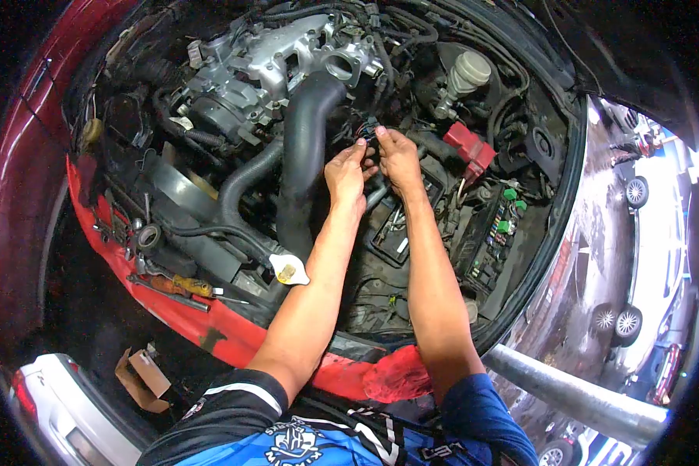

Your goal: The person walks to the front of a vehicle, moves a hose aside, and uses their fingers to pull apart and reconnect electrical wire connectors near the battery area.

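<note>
Both my hands meet over the engine bay, just right of a thick black air hose. Between their fingertips is a small dark wiring connector with thin wires, some of them reddish. My left hand pinches it from the left, thumb pointing up. On the other side my right hand closes thumb and finger on it. The connector's finer details are too small to make out. Below my right hand lies a black tray with some metal tools in it.
A silver intake manifold stands behind the hose. To the right are a brake fluid reservoir, a red terminal cover and a fuse box. A screwdriver and sockets lie along the red front edge, near the radiator cap.
</note>
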A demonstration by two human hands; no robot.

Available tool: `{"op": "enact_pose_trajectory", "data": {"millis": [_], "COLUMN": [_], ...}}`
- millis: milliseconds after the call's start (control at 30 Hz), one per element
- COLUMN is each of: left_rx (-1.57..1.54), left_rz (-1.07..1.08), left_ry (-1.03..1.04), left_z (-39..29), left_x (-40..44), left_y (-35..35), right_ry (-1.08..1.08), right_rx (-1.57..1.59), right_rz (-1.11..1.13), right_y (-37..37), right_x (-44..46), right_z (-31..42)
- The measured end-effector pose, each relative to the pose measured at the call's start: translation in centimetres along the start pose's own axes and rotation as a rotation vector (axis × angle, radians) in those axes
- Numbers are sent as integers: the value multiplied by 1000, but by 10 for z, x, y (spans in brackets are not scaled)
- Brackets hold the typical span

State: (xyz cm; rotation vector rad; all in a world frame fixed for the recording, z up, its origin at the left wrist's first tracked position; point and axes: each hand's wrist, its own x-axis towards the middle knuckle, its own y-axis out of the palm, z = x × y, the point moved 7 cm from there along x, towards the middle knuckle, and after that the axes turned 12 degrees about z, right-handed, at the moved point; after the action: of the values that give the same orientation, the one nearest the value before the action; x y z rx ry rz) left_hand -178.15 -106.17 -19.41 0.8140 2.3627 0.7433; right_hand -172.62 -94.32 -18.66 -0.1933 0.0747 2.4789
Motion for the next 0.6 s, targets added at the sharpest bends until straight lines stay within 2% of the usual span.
{"op": "enact_pose_trajectory", "data": {"millis": [200,333,600], "left_rx": [-119,-87,-157], "left_rz": [60,78,98], "left_ry": [-19,0,-12], "left_z": [2,2,6], "left_x": [3,6,8], "left_y": [0,-1,-3], "right_ry": [-28,-59,-20], "right_rx": [9,14,68], "right_rz": [15,19,27], "right_y": [3,3,8], "right_x": [-2,1,-3], "right_z": [4,4,6]}}
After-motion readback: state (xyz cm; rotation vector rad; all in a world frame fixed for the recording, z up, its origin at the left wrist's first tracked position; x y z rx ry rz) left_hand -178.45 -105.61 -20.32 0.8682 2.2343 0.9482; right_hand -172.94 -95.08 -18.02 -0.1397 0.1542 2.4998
